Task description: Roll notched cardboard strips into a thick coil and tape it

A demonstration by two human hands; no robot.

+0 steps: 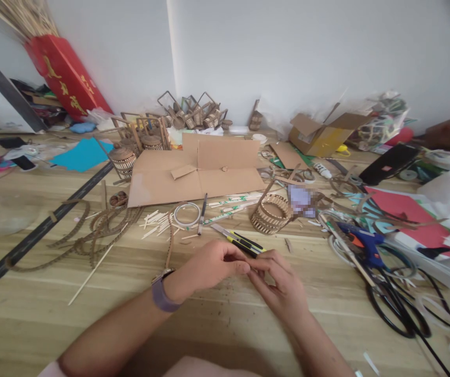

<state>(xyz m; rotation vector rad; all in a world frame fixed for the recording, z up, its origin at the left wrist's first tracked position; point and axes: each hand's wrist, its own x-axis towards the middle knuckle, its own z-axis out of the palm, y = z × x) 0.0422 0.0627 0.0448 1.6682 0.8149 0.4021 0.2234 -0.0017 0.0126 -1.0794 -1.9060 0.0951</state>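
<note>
Technician: List obscured items, from the left.
Inspector: A brown strip [169, 246] runs toward the left wrist. Its lower end is lost behind the watch [164, 297].

Technician: State of the left hand [215, 264]?
Inspector: Fingers curled inward, thumb extended to meet the right fingertips. The contact area is covered; whether a small part is gripped cannot be determined.

Technician: Position of the utility knife [243, 241]?
Inspector: On the desk [327, 319], just beyond both hands, blade toward the left. Its near end meets the outline of the right hand [280, 277]; contact is unclear.

Technician: And the slatted basket [266, 222]?
Inspector: Open side up, beyond the right hand and apart from it. A pixelated patch adjoins its right side and masks what lies there.

Technician: State of the right hand?
Inspector: Partly curled, thumb and forefinger drawn together at the left fingertips. Grip cannot be confirmed.

Technician: Far right?
Inspector: Blue glue gun [371, 246] among tangled cables, some cut off by the picture's edge.
</note>
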